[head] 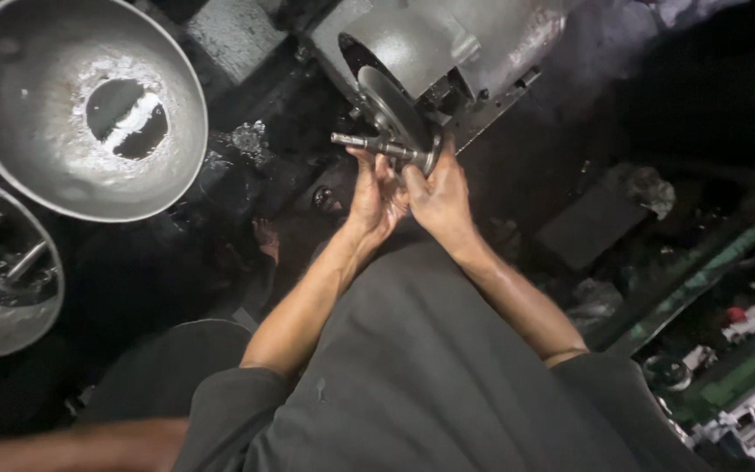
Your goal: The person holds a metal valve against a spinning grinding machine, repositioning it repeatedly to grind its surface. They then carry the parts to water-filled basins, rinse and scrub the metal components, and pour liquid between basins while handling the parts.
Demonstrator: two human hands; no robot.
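Dark, grimy floor (pixel 246 175), two metal bowls (pixel 80 105) seemingly resting on it, scattered debris (pixel 644 188)

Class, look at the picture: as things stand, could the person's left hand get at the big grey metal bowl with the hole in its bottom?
Probably yes. The large grey metal bowl lies to the left with open dark floor between, but the left hand is now on the metal disc with a shaft and must let go first.

A metalworking workshop, dim and coated in black grease: a grey machine housing (pixel 447 44) with a metal disc (pixel 395 109) on a steel shaft (pixel 369 144) stands over an oil-dark floor (pixel 246 166). Large spun-metal bowls (pixel 80 105) sit to one side, one (pixel 2 271) holding loose metal parts, and green metal rails (pixel 701 271) run past cluttered scraps.
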